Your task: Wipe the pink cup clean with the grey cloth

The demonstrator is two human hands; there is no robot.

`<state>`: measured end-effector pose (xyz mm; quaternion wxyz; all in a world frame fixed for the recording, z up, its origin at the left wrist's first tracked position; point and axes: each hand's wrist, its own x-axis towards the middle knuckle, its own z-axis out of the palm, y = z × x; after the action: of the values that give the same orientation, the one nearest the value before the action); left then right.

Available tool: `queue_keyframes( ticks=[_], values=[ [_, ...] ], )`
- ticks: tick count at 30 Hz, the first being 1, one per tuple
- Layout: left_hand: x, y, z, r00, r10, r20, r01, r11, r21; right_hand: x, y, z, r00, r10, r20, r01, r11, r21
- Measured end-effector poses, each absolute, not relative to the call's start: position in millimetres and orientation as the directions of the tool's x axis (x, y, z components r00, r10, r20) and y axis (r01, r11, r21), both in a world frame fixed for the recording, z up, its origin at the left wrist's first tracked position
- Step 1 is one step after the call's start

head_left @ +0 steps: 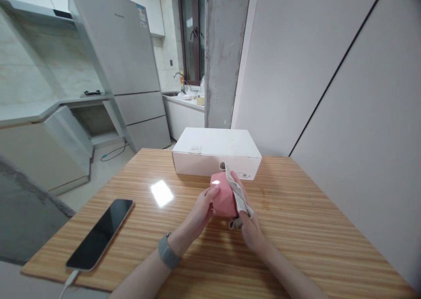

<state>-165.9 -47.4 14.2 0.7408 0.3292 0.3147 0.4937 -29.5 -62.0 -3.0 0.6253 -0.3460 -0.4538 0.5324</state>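
Observation:
Held a little above the wooden table point(289, 228) is a pink, glossy, faceted object point(224, 200); its exact kind does not show. My left hand point(202, 209) grips its left side, thumb on the near face and fingers curled beneath. A light grey cloth point(239, 195) lies against the object's right side, with folds sticking out above and below. My right hand point(250, 226) is closed around the cloth and presses it to the object. Part of the right fingers is hidden behind the cloth. A grey band point(169, 251) circles my left wrist.
Just beyond my hands stands a white box point(217, 143). To the left lies a black-screened phone point(100, 235) with a white cable point(69, 283) plugged in. A white wall point(329, 70) runs along the table's right side; a fridge point(121, 48) stands farther back.

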Motion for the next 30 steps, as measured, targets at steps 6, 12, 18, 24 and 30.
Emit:
queue_keyframes(
  ticks=[6,12,18,24,30],
  values=[
    [-167.1,-47.3,21.3,0.353,0.922,-0.158,-0.614,0.355,0.705,-28.2,-66.0,12.7,-0.101,0.886,0.453,-0.125,0.441,-0.889],
    [-176.6,-42.2,27.7,0.450,0.871,-0.196,-0.674,0.475,0.566,-27.1,-66.9,20.0,-0.202,0.805,0.557,-0.036,0.562,-0.826],
    [-172.5,-44.1,20.1,0.328,0.941,-0.084,-0.582,0.272,0.766,-31.9,-50.9,3.0,0.089,0.995,0.044,-0.487,0.082,-0.870],
    [-161.4,-52.4,15.6,0.188,0.981,0.040,-0.293,0.017,0.956,-31.0,-43.2,17.8,-0.044,0.983,-0.181,-0.648,-0.165,-0.744],
    [-160.4,-57.9,20.9,0.108,0.990,0.088,-0.231,-0.061,0.971,-30.9,-47.6,22.5,-0.081,0.974,-0.209,-0.646,-0.211,-0.733]
  ],
)
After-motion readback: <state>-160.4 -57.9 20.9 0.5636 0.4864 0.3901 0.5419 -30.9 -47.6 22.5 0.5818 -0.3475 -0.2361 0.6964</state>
